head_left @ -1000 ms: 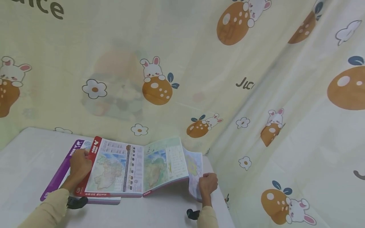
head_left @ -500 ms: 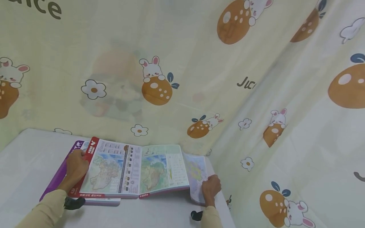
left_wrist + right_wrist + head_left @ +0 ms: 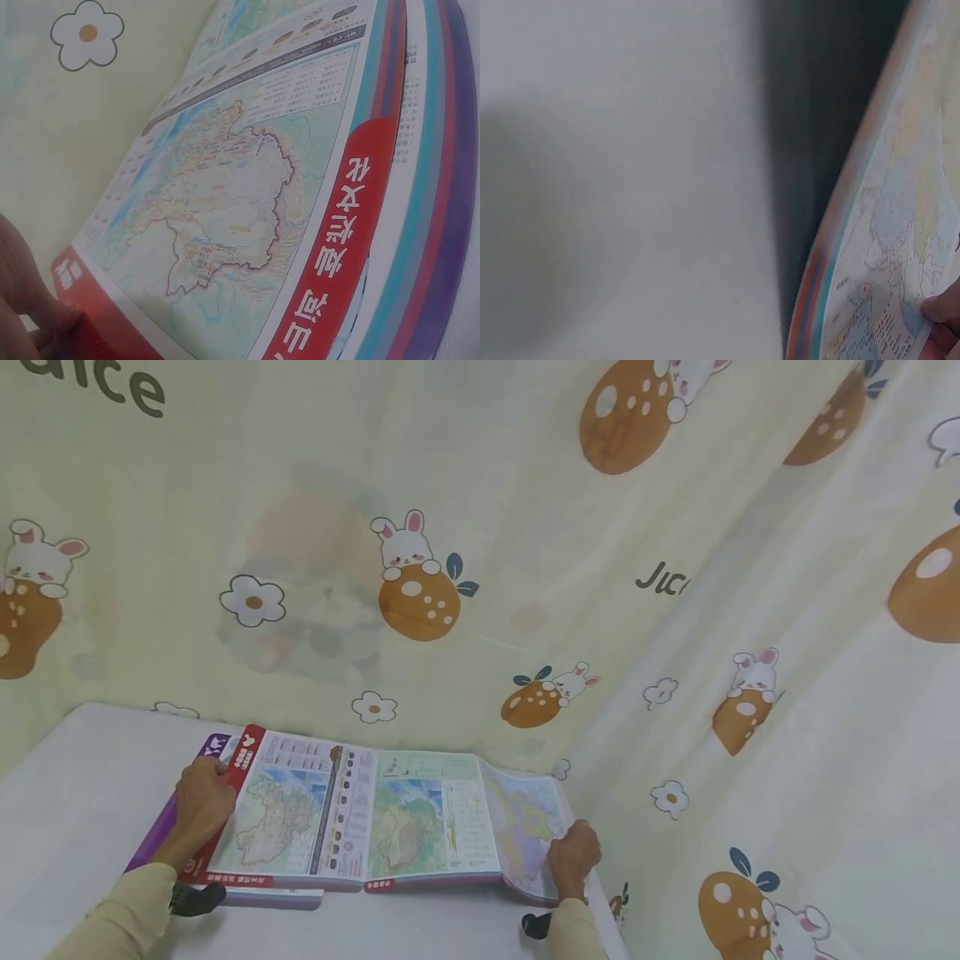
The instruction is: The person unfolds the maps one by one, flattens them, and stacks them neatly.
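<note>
A fold-out map [image 3: 281, 814] with a red left border lies spread across the white table, showing printed maps on three panels. My left hand [image 3: 202, 802] holds its red left edge; in the left wrist view the thumb [image 3: 45, 307] lies over the red border. At the far end my right hand [image 3: 574, 858] grips the outer edge of the right panel [image 3: 521, 818]. The right wrist view shows the thumb [image 3: 941, 306] on the printed face, with that panel's thick striped edge [image 3: 840, 217] standing over a shadow. Under the left part sits a second, purple-bordered folded map [image 3: 153, 839].
The white table [image 3: 420, 927] carries the maps, its right edge close beside my right hand. Behind and to the right hangs a pale curtain [image 3: 315, 460] printed with rabbits and orange fruit. A black strap piece [image 3: 197, 899] is at my left wrist.
My right hand has drawn the right panel outward to the right, showing more of its map. The middle panel has come down flatter. My left hand stays at the red border.
</note>
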Motion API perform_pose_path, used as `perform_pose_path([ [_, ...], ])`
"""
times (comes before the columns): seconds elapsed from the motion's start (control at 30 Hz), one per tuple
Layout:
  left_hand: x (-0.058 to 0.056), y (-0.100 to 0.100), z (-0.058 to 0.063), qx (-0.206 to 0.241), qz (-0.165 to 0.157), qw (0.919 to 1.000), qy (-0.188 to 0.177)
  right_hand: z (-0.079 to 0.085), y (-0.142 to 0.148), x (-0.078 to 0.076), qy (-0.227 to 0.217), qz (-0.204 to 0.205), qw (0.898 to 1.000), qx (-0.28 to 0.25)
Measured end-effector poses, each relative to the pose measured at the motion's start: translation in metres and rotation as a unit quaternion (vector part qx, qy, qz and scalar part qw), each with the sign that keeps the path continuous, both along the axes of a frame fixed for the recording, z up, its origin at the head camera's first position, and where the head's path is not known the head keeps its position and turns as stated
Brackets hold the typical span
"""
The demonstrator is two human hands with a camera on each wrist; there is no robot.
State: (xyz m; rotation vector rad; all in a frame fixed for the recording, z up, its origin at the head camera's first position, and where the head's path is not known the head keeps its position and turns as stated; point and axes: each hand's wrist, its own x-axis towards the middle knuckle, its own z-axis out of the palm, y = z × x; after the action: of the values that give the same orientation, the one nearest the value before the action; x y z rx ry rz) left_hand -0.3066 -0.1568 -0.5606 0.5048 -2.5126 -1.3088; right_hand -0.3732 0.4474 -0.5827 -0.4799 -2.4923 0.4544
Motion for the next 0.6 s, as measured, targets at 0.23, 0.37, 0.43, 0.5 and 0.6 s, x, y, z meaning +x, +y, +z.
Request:
perform_pose_path([
  [0.23, -0.002, 0.001, -0.002, 0.001, 0.009, 0.9999, -0.006, 0.001, 0.01, -0.003, -0.014, -0.009, 1.0, 0.01],
  [0.37, -0.003, 0.001, -0.004, -0.001, -0.001, 0.9999, -0.012, -0.001, 0.014, -0.001, -0.03, -0.027, 0.999, 0.019],
  [0.43, -0.004, 0.0, -0.006, -0.006, -0.001, 0.9999, -0.013, -0.002, 0.015, 0.0, -0.034, -0.029, 0.999, 0.019],
  [0.5, -0.004, -0.002, -0.007, -0.011, 0.003, 0.9999, -0.01, -0.003, 0.014, -0.001, -0.034, -0.027, 0.999, 0.02],
  [0.6, -0.004, -0.004, -0.008, -0.021, 0.007, 0.9997, -0.004, -0.004, 0.013, -0.002, -0.028, -0.025, 0.999, 0.019],
])
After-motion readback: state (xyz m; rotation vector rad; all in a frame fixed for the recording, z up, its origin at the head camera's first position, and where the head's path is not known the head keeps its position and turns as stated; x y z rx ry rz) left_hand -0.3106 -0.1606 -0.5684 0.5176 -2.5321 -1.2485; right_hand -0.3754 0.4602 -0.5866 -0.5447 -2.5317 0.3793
